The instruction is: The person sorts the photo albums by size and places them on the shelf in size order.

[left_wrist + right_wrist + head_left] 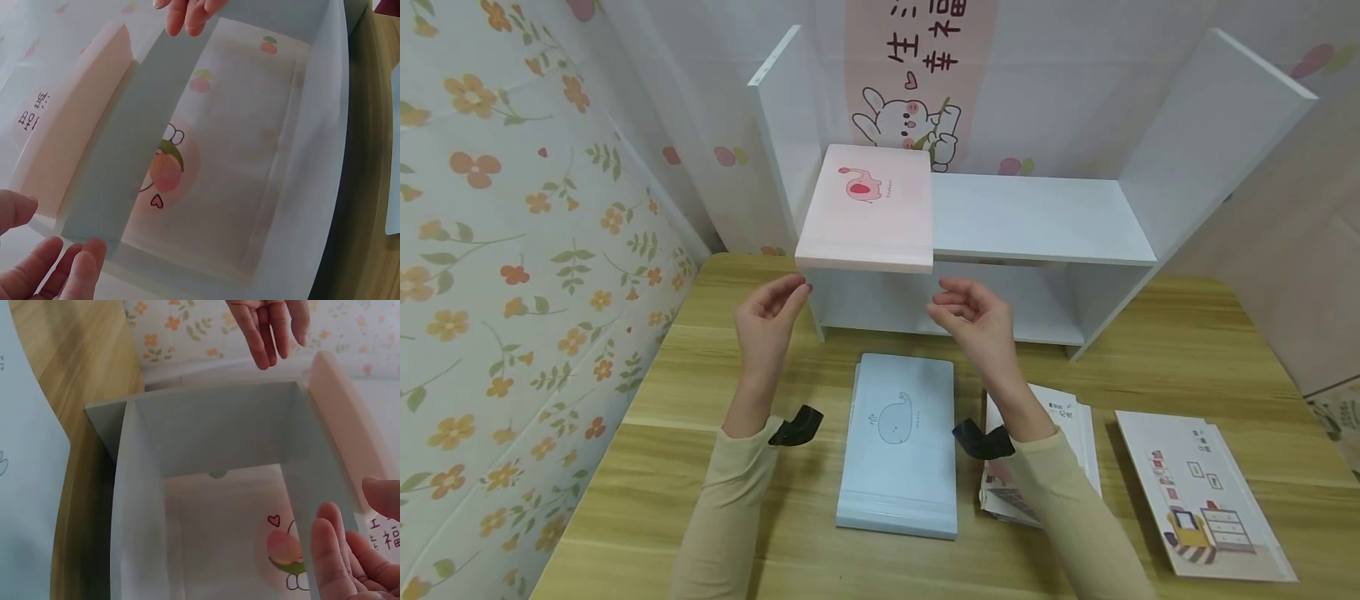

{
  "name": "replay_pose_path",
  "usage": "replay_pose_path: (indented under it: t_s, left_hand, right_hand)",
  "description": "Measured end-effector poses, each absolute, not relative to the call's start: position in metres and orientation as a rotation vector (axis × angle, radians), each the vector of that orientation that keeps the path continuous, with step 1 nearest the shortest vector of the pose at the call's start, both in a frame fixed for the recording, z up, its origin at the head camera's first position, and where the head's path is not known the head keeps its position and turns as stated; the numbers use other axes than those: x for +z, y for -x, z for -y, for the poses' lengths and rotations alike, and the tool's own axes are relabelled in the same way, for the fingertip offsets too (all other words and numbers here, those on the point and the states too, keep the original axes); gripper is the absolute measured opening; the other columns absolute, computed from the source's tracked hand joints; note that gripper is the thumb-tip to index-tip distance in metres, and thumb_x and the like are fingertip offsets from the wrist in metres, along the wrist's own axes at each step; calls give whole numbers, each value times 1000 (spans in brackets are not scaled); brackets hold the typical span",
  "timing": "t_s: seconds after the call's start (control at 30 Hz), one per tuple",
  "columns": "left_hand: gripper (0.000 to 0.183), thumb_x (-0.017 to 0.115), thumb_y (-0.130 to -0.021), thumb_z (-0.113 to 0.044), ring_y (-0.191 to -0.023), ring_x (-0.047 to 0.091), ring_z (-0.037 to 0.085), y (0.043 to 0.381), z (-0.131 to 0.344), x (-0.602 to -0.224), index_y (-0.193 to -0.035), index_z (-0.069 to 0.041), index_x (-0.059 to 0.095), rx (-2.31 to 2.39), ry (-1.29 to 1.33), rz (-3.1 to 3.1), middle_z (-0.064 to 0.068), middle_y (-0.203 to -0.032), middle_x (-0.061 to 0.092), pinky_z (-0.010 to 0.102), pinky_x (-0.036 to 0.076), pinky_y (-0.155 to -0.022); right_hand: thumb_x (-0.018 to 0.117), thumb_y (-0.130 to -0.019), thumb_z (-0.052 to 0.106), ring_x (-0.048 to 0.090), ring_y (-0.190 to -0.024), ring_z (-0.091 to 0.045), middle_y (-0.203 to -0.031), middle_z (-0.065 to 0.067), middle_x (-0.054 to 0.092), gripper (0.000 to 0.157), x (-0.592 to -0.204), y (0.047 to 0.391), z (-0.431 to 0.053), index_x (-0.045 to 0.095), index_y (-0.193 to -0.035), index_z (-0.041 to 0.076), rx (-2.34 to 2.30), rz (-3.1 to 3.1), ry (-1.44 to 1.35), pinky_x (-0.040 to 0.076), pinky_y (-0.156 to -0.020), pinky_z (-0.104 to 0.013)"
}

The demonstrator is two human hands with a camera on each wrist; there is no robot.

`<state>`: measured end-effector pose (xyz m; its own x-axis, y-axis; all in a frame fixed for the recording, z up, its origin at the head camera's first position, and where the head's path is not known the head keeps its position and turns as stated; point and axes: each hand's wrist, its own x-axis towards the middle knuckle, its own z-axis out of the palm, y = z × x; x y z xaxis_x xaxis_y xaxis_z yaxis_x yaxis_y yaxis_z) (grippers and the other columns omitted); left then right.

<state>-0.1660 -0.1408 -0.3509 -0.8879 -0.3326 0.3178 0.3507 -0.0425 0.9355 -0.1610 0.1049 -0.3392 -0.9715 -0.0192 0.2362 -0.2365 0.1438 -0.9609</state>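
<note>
Pale pink, flat rectangular book-like slab with an elephant print (865, 225) lies flat on the upper board of the white panel shelf unit (1030, 217), upper centre of frame, against the left upright. The hands are well apart: left hand (760, 325) just beside the slab's near left corner, right hand (988, 321) just beside its near right corner. Fingers bent loosely, thumbs separate, nothing gripped. Wrist views put thumbs close to the slab's edge; can't tell if either touches.

Below, centre frame: light blue rectangular book-like slab with a whale line drawing (898, 475), flat on the wood-grain bench (685, 383). White printed booklets (1071, 417) right of it, partly hidden by the right forearm. White booklet with a printed furniture scene (1198, 500) lower right. Floral curtain (542, 250) fills the left side.
</note>
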Motion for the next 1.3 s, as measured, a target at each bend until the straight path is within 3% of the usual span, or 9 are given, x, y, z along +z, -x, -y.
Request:
replay_pose_path:
  t_s: [0.47,0.83,1.3]
  left_hand:
    - [19,65,-87,-3,-85,61,10,158,148,-365,-103,8,65,-1921,-73,1972,15,-100,67,18,49,-76]
    - [17,63,-87,2,-82,62,9,154,148,-374,-101,11,64,-1974,-99,1985,15,-98,67,18,51,-74]
    - [18,64,-85,2,-78,61,5,150,151,-392,-101,11,65,-1979,-173,2080,7,-92,68,16,50,-71]
  right_hand:
    - [69,-84,5,60,-82,-8,-102,-19,63,33,-353,155,-111,61,-115,-3,1912,2339,-237,49,-73,-18]
    - [70,-85,11,62,-91,-28,-101,-19,64,34,-365,152,-117,61,-114,-3,1816,2503,-213,48,-72,-15]
    - [70,-84,9,61,-91,-26,-102,-17,65,35,-377,145,-121,60,-116,-2,1744,2636,-172,48,-69,-17]
